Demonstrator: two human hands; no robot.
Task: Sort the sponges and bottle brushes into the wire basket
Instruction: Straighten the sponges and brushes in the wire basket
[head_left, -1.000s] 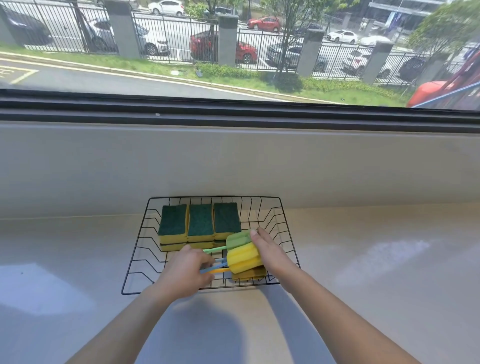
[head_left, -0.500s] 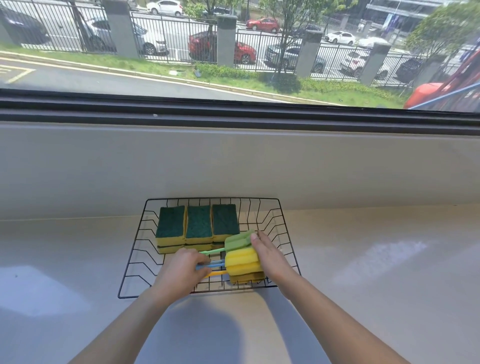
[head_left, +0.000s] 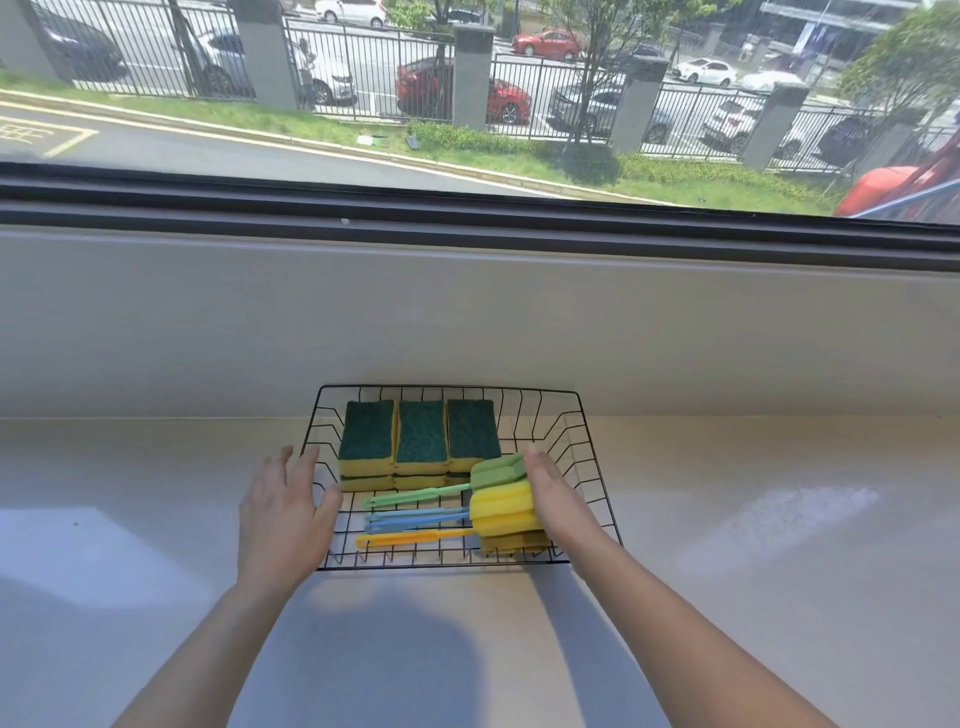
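A black wire basket (head_left: 589, 467) stands on the pale counter by the wall. Three green-topped yellow sponges (head_left: 420, 439) sit side by side at its back, stacked on others. Three bottle brushes lie in front: a green one (head_left: 497, 470), a blue-handled one (head_left: 415, 517) and a yellow one (head_left: 501, 509), foam heads to the right. My right hand (head_left: 553, 493) rests flat against the foam heads, inside the basket. My left hand (head_left: 285, 512) lies on the basket's left rim with fingers spread, holding nothing.
A low pale wall (head_left: 467, 322) rises right behind the basket, with a dark window frame (head_left: 467, 218) above it. The counter (head_left: 779, 571) stretches to both sides of the basket.
My left hand has let go of the brush handles and moved left to the basket's rim, fingers spread. The right hand stays against the foam heads.
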